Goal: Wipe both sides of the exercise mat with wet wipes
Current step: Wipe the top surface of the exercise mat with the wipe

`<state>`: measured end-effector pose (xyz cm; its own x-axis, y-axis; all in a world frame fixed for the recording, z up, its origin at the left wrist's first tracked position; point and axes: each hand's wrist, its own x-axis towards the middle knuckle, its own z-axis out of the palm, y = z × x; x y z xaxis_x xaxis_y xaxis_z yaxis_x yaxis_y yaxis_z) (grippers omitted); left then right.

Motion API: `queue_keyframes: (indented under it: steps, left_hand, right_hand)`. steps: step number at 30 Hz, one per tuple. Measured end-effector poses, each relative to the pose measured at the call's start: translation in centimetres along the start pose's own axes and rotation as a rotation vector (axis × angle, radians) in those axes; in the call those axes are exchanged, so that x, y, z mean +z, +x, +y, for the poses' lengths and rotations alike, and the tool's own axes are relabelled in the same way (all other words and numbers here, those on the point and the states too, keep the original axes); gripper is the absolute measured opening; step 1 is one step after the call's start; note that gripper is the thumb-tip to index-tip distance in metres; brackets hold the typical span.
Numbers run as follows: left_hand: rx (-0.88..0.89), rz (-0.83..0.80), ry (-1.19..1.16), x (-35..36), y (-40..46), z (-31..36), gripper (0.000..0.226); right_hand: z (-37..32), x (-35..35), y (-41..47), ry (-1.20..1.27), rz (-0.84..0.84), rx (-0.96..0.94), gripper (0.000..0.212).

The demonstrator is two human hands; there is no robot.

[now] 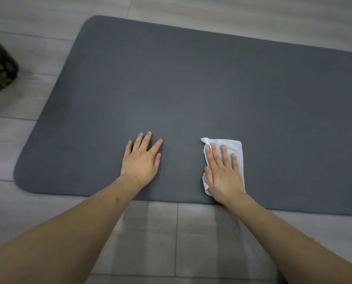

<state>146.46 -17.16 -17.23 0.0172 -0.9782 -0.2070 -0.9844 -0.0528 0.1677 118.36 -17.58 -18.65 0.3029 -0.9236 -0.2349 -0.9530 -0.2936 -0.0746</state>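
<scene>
Two bare forearms reached forward from the bottom edge of the view, crossing the pale tiled floor (162, 232) before they met the near edge of the mat. The left forearm ran in from the lower left corner, the right one from the lower right, and they angled slightly toward each other.

One dark grey exercise mat (191, 89) lay flat on the floor, its long near edge just beyond the wrists, its two rounded left corners in view and its right end cut off by the frame.

The left hand (141, 158) rested palm down on the mat near that edge, its grip apart: four straight fingers spread, thumb out to the right, holding nothing.

The right hand (222, 173) lay palm down just to its right, the two hands near each other but not touching. Its fingers were straight and close together, pressing one white wet wipe (235, 148) flat against the mat; its grip was apart too, not curled round the wipe. The wipe showed beyond the fingertips and along both sides of the hand, rumpled at its far left corner.

Farther off, at the left edge, stood one dark pot (1, 62) with green leaves, on the floor, well apart from the mat.
</scene>
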Motion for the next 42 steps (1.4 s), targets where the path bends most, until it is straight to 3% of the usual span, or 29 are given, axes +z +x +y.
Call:
queue_keyframes:
  steps: [3,11,16,25,29,34,42]
  left_hand:
    - [-0.075,0.024,-0.016,-0.2,-1.2,-3.2,0.053]
    - [-0.326,0.094,-0.04,-1.3,-4.1,-11.7,0.051]
    - [-0.411,0.098,-0.024,-1.8,-6.1,-16.7,0.052]
    - [-0.441,0.128,-0.06,-1.8,-6.0,-18.5,0.05]
    - [-0.434,0.131,-0.064,-2.1,-4.9,-18.8,0.05]
    - [-0.409,0.128,-0.077,-2.6,-4.0,-19.8,0.049]
    - [-0.349,0.162,-0.032,-2.1,-4.5,-20.7,0.048]
  right_hand:
    - [-3.1,-0.1,1.2,0.001,-0.006,-0.1,0.067]
    - [-17.2,0.3,5.6,-0.028,-0.004,-0.625,0.062]
    - [-22.4,-0.4,8.1,-0.07,-0.067,-0.925,0.06]
    - [-20.1,-2.4,13.5,0.307,-0.087,-0.855,0.062]
    - [-20.3,-2.4,13.5,0.466,-0.055,-0.795,0.046]
    - [-20.6,-0.9,13.5,-0.015,-0.001,-0.702,0.061]
    - [-18.2,-0.5,7.9,-0.169,0.006,-0.862,0.057]
